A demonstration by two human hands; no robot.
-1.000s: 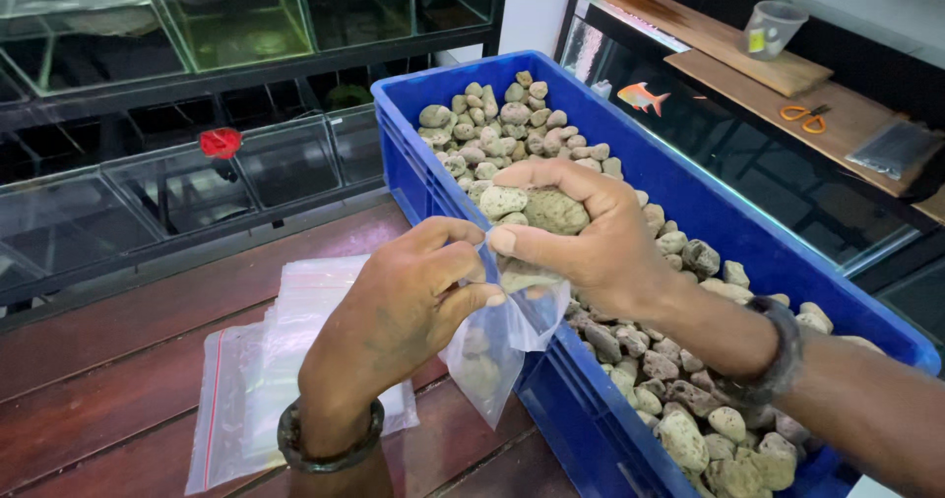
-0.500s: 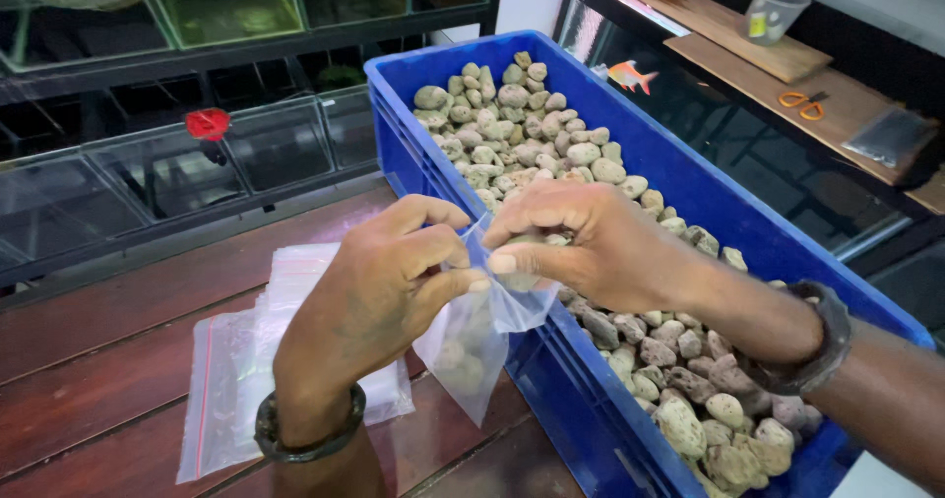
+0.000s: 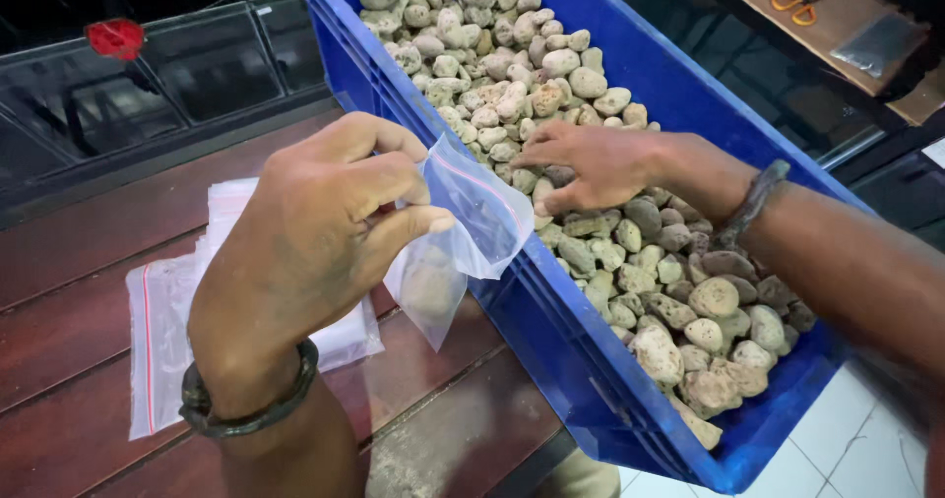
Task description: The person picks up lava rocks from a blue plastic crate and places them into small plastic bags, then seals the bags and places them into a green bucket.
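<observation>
Since the frame half a second back, my right hand (image 3: 591, 166) has left the bag's mouth and gone down flat onto the grey, porous pebbles (image 3: 551, 75) in the blue plastic crate (image 3: 551, 341), fingers spread narrow over the stones, nothing gripped yet as far as I can tell. My left hand (image 3: 315, 232) pinches the small clear zip bag with a red seal line (image 3: 463, 232) between thumb and forefinger, holding it over the crate's near-left rim, above the dark wooden bench (image 3: 59, 252); at least one stone shows through the bag. Flat spare bags (image 3: 162, 331) lie on the bench beside it. I judge the filling step is in hand: next calls for closing the right fingers round a few stones and carrying them to the bag's mouth, which must stay open.
</observation>
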